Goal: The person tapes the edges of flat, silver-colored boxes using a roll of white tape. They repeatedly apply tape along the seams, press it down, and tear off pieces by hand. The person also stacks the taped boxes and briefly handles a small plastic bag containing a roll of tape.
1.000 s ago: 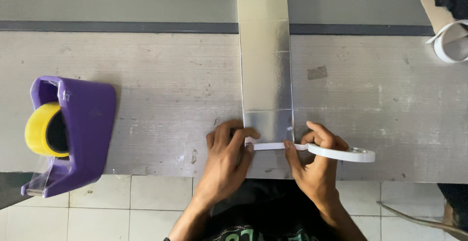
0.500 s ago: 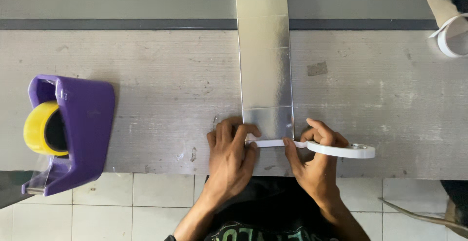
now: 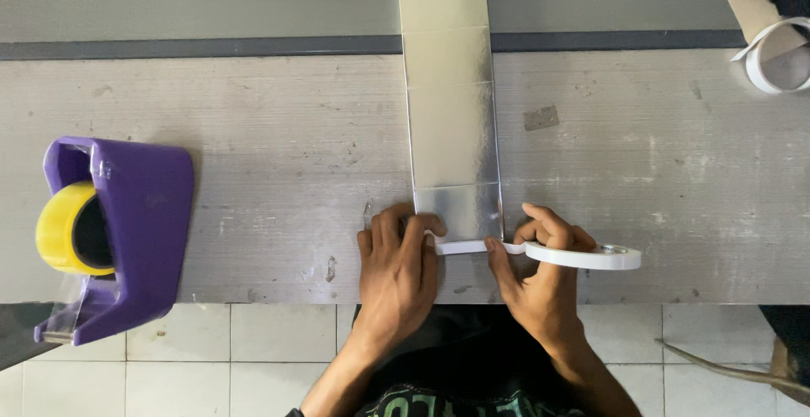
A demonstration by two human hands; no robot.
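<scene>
A long silver foil-faced strip [image 3: 449,105] lies lengthwise on the grey worktable [image 3: 253,172], reaching away from me. My left hand [image 3: 396,269] lies flat with its fingertips pressing the end of a white tape strip [image 3: 462,247] onto the near edge of the silver strip. My right hand [image 3: 540,278] holds a white tape roll [image 3: 582,256] just right of that edge, with the tape stretched between the two hands.
A purple tape dispenser [image 3: 118,231] with a yellow roll [image 3: 59,227] stands at the left near the table edge. Another white tape roll [image 3: 772,58] lies at the far right corner. White floor tiles [image 3: 253,349] show below the table edge.
The right hand has drawn the tape roll a little further right, lengthening the tape across the silver strip's near edge. The left hand has stayed pressing.
</scene>
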